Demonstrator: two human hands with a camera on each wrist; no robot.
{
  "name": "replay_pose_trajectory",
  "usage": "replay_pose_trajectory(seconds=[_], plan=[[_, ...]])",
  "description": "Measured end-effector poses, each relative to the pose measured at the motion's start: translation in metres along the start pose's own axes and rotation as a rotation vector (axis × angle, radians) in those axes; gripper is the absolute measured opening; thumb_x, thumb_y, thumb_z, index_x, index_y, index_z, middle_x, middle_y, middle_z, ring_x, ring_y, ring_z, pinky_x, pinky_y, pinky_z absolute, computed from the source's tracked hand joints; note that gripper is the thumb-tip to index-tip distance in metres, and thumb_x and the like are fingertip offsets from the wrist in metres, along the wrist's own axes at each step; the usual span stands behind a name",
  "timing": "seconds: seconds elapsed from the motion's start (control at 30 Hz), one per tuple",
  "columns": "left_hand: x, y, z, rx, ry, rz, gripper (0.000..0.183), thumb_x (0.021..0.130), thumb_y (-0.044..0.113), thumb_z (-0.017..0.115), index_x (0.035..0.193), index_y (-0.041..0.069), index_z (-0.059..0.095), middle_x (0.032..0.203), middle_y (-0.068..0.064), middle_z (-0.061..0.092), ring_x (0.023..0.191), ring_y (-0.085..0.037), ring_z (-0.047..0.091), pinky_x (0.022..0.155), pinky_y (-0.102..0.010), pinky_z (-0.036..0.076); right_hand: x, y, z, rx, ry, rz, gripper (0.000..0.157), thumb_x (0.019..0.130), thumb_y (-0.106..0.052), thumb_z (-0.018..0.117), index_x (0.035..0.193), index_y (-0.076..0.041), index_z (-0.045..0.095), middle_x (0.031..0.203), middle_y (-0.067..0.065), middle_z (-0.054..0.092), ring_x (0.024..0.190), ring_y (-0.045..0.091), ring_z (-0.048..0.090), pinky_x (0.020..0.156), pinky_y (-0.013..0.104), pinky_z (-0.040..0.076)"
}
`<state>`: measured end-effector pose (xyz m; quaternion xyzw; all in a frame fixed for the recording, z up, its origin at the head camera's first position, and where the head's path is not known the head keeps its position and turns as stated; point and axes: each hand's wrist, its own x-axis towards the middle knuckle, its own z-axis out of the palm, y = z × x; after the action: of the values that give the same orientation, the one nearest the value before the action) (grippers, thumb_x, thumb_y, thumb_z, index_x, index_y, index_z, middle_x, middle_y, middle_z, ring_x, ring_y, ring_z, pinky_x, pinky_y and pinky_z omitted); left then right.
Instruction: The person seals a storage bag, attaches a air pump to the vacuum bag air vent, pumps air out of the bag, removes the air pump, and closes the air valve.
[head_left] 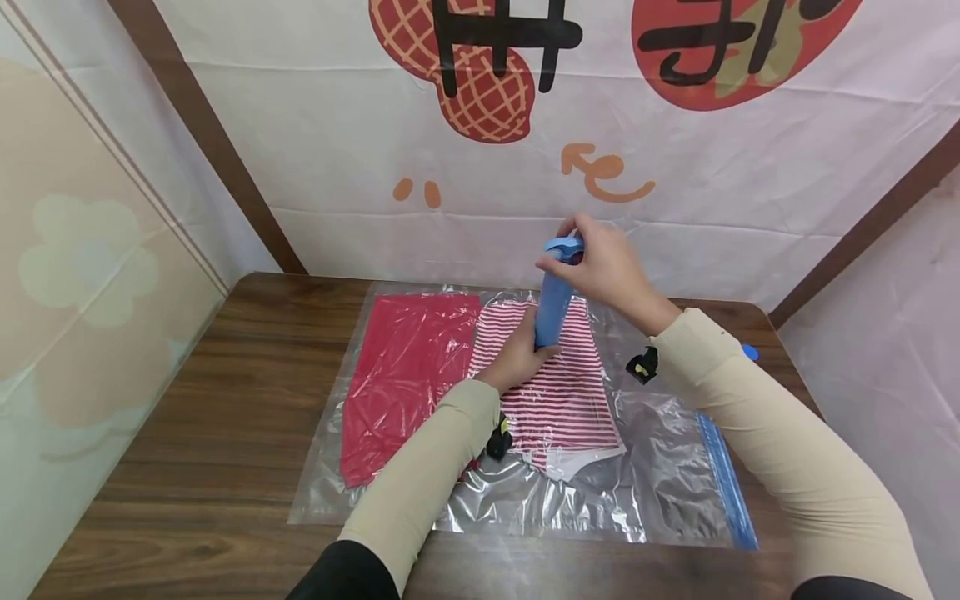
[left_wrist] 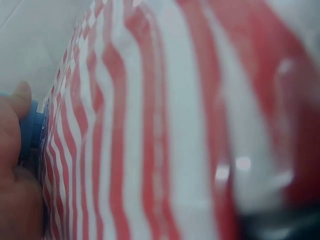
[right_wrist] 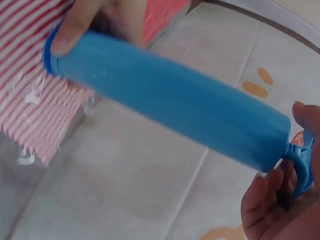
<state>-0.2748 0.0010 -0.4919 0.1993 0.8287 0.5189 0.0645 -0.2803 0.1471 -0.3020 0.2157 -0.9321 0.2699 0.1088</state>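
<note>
A blue hand pump (head_left: 553, 310) stands tilted on a clear plastic storage bag (head_left: 660, 467). My left hand (head_left: 520, 357) grips its lower end against the bag; in the right wrist view a left finger lies over the pump's bottom rim. My right hand (head_left: 609, 265) holds the blue handle (right_wrist: 302, 167) at the top, fingers curled round it. In that view the handle sits close to the blue barrel (right_wrist: 170, 105). Inside the bag lie a red folded cloth (head_left: 412, 367) and a red-and-white striped cloth (head_left: 562, 408), the latter filling most of the left wrist view.
The bag lies on a dark wooden table (head_left: 195, 433), its blue zip edge (head_left: 726, 479) at the right. A small blue piece (head_left: 750, 352) shows beyond my right sleeve. A printed fabric wall (head_left: 337, 125) stands behind the table.
</note>
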Motion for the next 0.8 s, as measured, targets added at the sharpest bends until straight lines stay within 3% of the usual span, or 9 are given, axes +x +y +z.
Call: replay_pose_trajectory(seconds=[0.23, 0.4, 0.63, 0.8], plan=[[0.001, -0.002, -0.001, 0.001, 0.012, -0.007, 0.072, 0.099, 0.016, 0.069, 0.154, 0.007, 0.022, 0.148, -0.019, 0.047, 0.139, -0.032, 0.046, 0.117, -0.047, 0.035, -0.014, 0.006, 0.020, 0.245, 0.081, 0.091, 0.079, 0.082, -0.030, 0.087, 0.139, 0.001, 0.044, 0.130, 0.019, 0.051, 0.112, 0.032, 0.056, 0.095, 0.047, 0.052], [0.001, -0.002, -0.001, 0.011, 0.009, -0.028, 0.074, 0.099, 0.017, 0.069, 0.154, 0.009, 0.021, 0.151, -0.017, 0.044, 0.141, -0.033, 0.044, 0.118, -0.049, 0.034, -0.026, 0.012, 0.044, 0.443, 0.138, 0.152, 0.095, 0.085, -0.027, 0.085, 0.154, -0.004, 0.024, 0.136, 0.022, 0.046, 0.119, 0.035, 0.052, 0.097, 0.051, 0.050], [0.001, -0.001, -0.002, 0.021, 0.007, -0.022, 0.074, 0.099, 0.016, 0.069, 0.155, 0.008, 0.021, 0.151, -0.017, 0.044, 0.141, -0.031, 0.044, 0.118, -0.046, 0.034, -0.035, 0.019, 0.068, 0.536, 0.190, 0.195, 0.079, 0.090, -0.029, 0.080, 0.146, -0.003, 0.031, 0.133, 0.022, 0.051, 0.122, 0.032, 0.055, 0.102, 0.055, 0.047], [0.002, 0.000, -0.003, 0.012, 0.016, -0.012, 0.076, 0.098, 0.015, 0.070, 0.156, 0.007, 0.022, 0.152, -0.018, 0.043, 0.141, -0.032, 0.045, 0.118, -0.046, 0.035, -0.037, 0.023, 0.076, 0.547, 0.241, 0.137, 0.066, 0.092, -0.023, 0.079, 0.141, -0.002, 0.040, 0.129, 0.021, 0.057, 0.116, 0.033, 0.060, 0.095, 0.056, 0.051]])
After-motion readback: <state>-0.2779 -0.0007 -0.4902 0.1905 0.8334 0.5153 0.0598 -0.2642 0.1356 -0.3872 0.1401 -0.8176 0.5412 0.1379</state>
